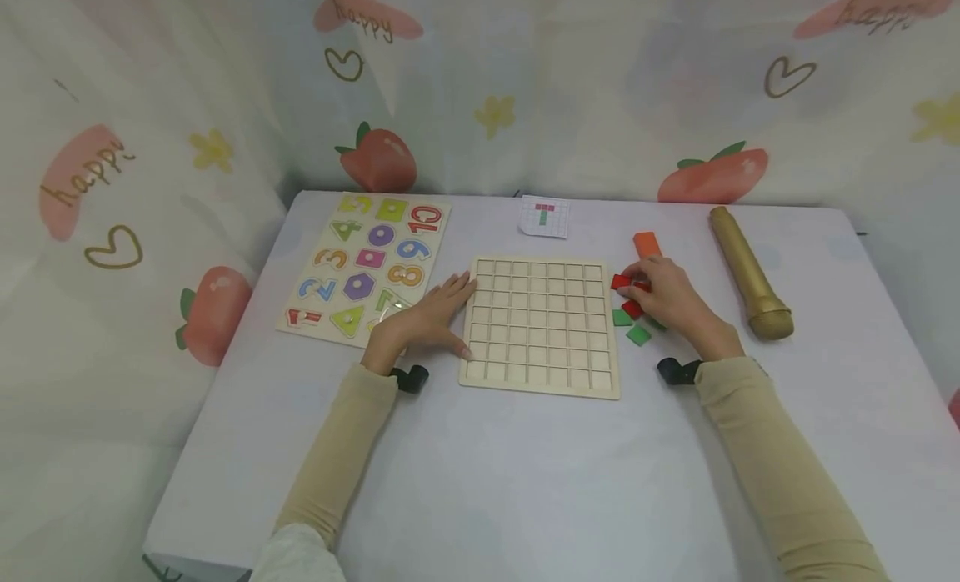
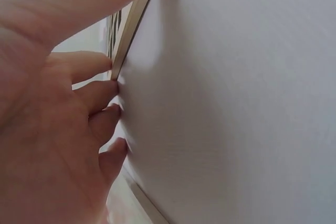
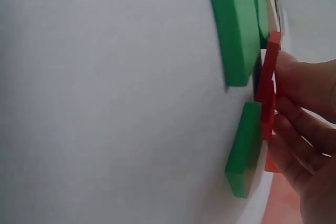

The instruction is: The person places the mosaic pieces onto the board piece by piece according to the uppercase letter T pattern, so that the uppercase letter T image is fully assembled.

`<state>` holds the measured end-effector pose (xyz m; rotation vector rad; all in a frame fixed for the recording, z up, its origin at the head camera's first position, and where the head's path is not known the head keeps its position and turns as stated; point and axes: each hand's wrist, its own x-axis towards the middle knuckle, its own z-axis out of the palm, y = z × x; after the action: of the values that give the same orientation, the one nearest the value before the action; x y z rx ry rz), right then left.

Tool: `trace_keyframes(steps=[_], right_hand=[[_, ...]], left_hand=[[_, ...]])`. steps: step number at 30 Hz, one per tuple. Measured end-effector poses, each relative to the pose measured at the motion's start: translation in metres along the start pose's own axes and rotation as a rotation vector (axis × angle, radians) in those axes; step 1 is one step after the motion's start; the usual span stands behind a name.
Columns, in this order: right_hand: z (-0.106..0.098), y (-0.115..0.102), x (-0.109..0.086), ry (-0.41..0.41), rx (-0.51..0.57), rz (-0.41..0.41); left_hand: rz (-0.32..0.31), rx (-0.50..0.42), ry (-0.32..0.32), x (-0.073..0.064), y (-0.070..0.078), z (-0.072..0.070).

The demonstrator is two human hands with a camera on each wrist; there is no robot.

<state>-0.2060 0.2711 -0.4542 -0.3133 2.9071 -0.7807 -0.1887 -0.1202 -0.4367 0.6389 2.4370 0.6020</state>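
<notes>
A square wooden grid board [image 1: 540, 392] lies in the middle of the table. My left hand [image 1: 426, 319] rests along its left edge, fingers spread and thumb touching the lower part; the left wrist view shows the fingertips against the board's side [image 2: 124, 40]. To the right of the board, my right hand [image 1: 667, 294] pinches a red tile [image 1: 620, 281] between thumb and fingers. Another red tile [image 1: 632, 309] lies beneath the hand. Near it are green tiles [image 1: 639, 335], seen close up in the right wrist view as a thick green tile [image 3: 236, 30]. The hand partly covers several pieces.
A number-and-shape puzzle board [image 1: 360, 261] lies at the left, partly under the left forearm and hand. Behind the grid board is a small pattern card [image 1: 544, 217] with a coloured T shape. An orange piece [image 1: 647, 244] and a gold microphone [image 1: 750, 273] lie at the right.
</notes>
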Motion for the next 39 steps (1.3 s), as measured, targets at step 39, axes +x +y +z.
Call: trace_keyframes(steps=[39], right_hand=[[0.029,-0.065,0.028,-0.037,0.123,-0.16]], left_hand=[[-0.001,-0.101,0.023,0.001,-0.007,0.005]])
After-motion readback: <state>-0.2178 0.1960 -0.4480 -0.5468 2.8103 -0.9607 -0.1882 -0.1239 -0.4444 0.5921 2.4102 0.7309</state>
